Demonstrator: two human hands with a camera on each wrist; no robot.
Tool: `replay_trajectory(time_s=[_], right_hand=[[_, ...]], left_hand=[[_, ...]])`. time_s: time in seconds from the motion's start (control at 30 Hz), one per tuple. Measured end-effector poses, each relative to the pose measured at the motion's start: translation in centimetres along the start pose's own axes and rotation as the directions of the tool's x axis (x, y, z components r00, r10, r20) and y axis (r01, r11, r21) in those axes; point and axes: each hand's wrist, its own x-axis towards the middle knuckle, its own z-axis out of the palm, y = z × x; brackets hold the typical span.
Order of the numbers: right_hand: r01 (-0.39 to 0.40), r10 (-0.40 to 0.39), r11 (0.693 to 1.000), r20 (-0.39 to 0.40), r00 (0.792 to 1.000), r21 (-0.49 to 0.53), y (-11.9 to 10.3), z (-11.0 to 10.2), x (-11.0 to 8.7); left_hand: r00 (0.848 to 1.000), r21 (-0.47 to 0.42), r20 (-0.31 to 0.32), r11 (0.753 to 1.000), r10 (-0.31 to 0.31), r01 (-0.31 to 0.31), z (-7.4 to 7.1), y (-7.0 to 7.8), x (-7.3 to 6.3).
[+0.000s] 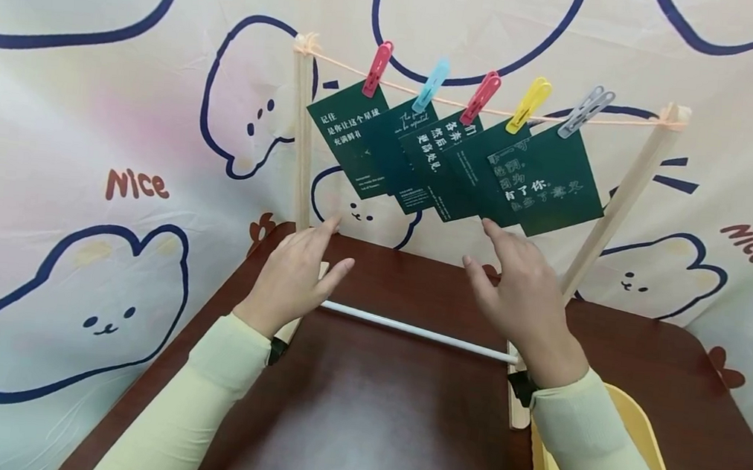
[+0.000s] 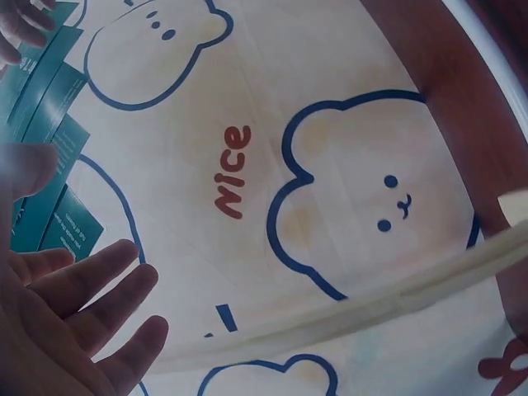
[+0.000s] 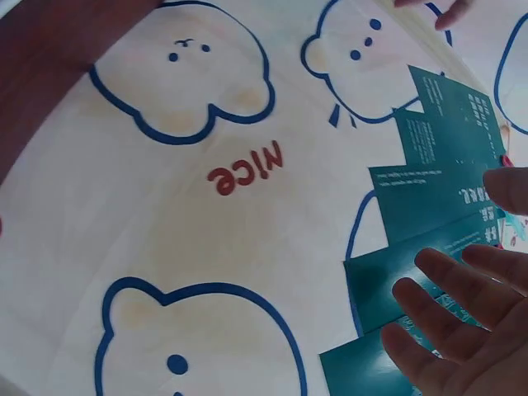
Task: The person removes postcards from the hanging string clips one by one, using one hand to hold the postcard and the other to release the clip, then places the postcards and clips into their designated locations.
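Note:
Several dark green cards with white lettering hang overlapping from a thin string (image 1: 338, 62), each tilted. Plastic clothespins grip their top corners: a red one (image 1: 377, 69), a light blue one (image 1: 431, 85), another red one (image 1: 480, 97), a yellow one (image 1: 529, 105) and a grey one (image 1: 585, 111). My left hand (image 1: 295, 276) is empty, fingers spread, below the leftmost card (image 1: 345, 135) near the left post. Fingers extended, my right hand (image 1: 522, 296) holds nothing; in the head view its index fingertip overlaps the bottom edge of the cards near the rightmost card (image 1: 556, 180).
Two wooden posts, left (image 1: 302, 139) and right (image 1: 625, 197), carry the string. A white rod (image 1: 415, 330) runs low between their bases on the dark brown table (image 1: 367, 413). At the right front is a yellow container (image 1: 636, 422), partly behind my right sleeve. A patterned cloth hangs behind.

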Motion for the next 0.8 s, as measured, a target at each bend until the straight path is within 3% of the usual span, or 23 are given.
replay_trajectory(time_s=[0.23,0.47,0.8], right_hand=[[0.079,-0.077,0.996,-0.06,0.995,0.029,-0.8,-0.7,1.7],[0.154,-0.147,0.987,-0.125,0.981,0.051,-1.6,-1.3,3.5],[0.174,-0.171,0.984,-0.067,0.983,0.045,-3.1,-1.0,5.5]], left_hand=[[0.997,-0.146,0.005,0.987,-0.073,0.073,-0.1,0.0,1.1],[0.993,-0.235,0.021,0.965,-0.115,0.117,0.7,-0.1,2.4],[0.987,-0.394,0.015,0.906,-0.16,0.153,0.8,0.0,3.3]])
